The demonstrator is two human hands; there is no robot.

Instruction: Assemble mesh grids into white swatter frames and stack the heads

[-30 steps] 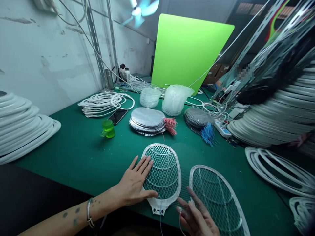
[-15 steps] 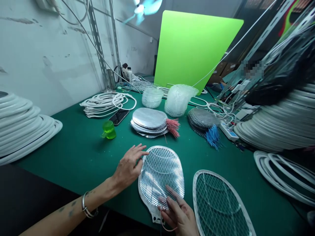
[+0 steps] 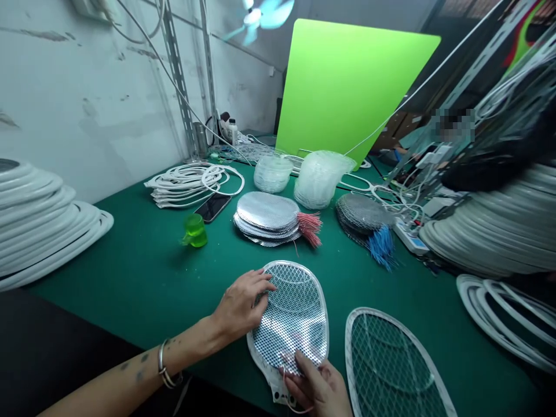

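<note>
A white racket-shaped frame (image 3: 319, 289) with wire netting lies on the green table (image 3: 143, 278) in front of me, and a perforated silver mesh sheet (image 3: 291, 324) lies in it. My left hand (image 3: 241, 304) rests on the frame's left edge, its fingers curled over the mesh. At the frame's near end, my right hand (image 3: 317, 385) pinches the mesh's lower edge, where a thin red wire hangs. A second netted frame (image 3: 391, 365) lies to the right, untouched.
Behind lie a stack of silver meshes with red wires (image 3: 271, 217), a darker stack with blue wires (image 3: 362, 217), clear plastic stacks (image 3: 319, 176), a phone (image 3: 212, 207) and a green cup (image 3: 195, 230). White frame piles stand left (image 3: 43, 226) and right (image 3: 490, 226). A green board (image 3: 347, 87) stands behind.
A silver mesh sheet has been laid into the left frame, which held only netting a second ago. My left hand shifted to the frame's left edge; my right hand now holds the mesh's bottom.
</note>
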